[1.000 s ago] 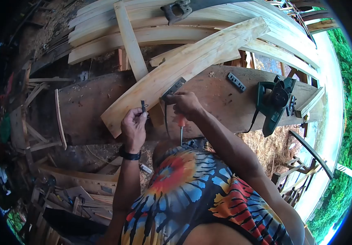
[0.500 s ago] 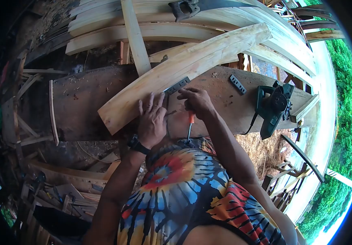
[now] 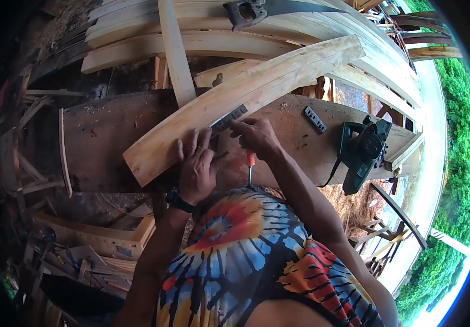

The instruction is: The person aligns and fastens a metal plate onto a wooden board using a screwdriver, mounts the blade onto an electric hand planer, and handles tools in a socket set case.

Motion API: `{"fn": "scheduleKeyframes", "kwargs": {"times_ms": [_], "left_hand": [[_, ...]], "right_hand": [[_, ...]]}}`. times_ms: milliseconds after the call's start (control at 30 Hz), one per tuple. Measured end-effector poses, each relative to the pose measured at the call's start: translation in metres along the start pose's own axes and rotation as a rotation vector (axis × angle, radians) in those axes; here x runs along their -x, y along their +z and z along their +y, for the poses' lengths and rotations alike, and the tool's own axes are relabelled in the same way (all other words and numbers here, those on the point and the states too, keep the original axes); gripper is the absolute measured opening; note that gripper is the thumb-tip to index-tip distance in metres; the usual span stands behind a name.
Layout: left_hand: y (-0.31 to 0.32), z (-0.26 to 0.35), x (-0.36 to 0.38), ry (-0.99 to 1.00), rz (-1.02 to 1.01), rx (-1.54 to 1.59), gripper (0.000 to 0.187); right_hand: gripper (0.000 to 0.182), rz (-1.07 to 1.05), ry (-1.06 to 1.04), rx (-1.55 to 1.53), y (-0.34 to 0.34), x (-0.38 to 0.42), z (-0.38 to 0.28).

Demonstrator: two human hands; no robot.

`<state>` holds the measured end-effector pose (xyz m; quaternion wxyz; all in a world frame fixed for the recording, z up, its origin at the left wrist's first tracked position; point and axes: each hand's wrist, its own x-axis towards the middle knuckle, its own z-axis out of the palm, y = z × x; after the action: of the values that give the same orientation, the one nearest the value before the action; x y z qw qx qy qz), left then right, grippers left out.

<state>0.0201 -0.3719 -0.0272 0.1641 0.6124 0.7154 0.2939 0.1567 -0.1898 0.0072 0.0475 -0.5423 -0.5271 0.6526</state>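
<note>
A pale curved plank (image 3: 175,128) lies slanted across the dark wooden board. My left hand (image 3: 198,173) has its fingers stretched out, the tips at the plank's near edge by a small dark slotted strip (image 3: 237,113) resting on the wood. My right hand (image 3: 258,137) is curled around a screwdriver (image 3: 250,159) with an orange-red handle; its metal shaft points back toward my shirt. The fingertips of that hand are close to the strip's near end. Farther right lies a second slotted strip (image 3: 315,119), which looks like a socket strip.
A green corded power tool (image 3: 361,151) sits on the right end of the dark board (image 3: 104,144). Behind, a handsaw (image 3: 248,13) lies on stacked planks (image 3: 202,44). A narrow batten (image 3: 176,54) crosses the stack. Scrap wood and shavings are below.
My view has shifted slightly. The plank and strip appear a little farther left, and both hands stay near the strip. The screwdriver is still in my right hand.
</note>
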Motion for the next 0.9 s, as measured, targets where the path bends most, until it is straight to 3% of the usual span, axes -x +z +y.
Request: {"fn": "scheduleKeyframes", "kwargs": {"times_ms": [367,500,600,633,767,900], "left_hand": [[-0.006,0.004,-0.004,-0.014,0.052,0.039,0.010],[-0.027,0.015,-0.011,-0.177,0.302,0.357,0.008],[-0.036,0.019,-0.025,-0.657,0.290,1.301,0.008],[-0.036,0.010,-0.026,-0.682,0.219,1.414,0.009],[-0.028,0.014,-0.038,-0.757,0.219,1.572,0.009],[-0.011,0.017,-0.038,-0.710,0.274,1.459,0.011]], "right_hand": [[0.039,-0.036,0.011,-0.020,-0.004,-0.005,0.001],[0.036,0.005,-0.042,-0.016,-0.018,0.003,0.001],[0.036,-0.113,-0.175,0.082,-0.032,0.014,-0.011],[0.036,-0.191,-0.198,0.126,-0.033,0.020,-0.016],[0.039,-0.286,-0.188,0.204,-0.015,0.040,-0.027],[0.034,-0.266,-0.148,0.116,-0.014,0.041,-0.022]]}}
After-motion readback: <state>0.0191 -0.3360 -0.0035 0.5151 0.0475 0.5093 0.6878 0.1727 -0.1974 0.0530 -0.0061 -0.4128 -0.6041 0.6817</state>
